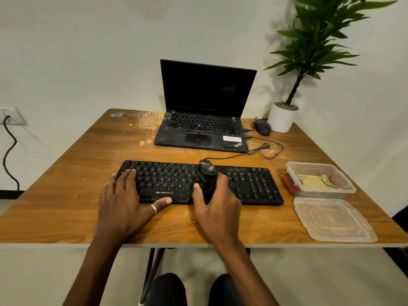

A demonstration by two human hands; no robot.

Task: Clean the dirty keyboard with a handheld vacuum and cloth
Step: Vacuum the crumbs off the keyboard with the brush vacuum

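Observation:
A black keyboard (247, 184) lies across the middle of the wooden table (66, 195). My right hand (217, 208) grips a small black handheld vacuum (207, 174), held upright over the keys near the keyboard's centre. My left hand (125, 199) rests on the keyboard's left end, fingers straight over the keys and thumb along the front edge. A yellowish cloth (315, 181) lies folded inside a clear plastic box (295, 171) to the right of the keyboard.
A dusty black laptop (205, 127) stands open behind the keyboard. A mouse (262, 128) with its cable and a white potted plant (282, 117) sit at the back right. The box's clear lid (333, 219) lies at the front right corner.

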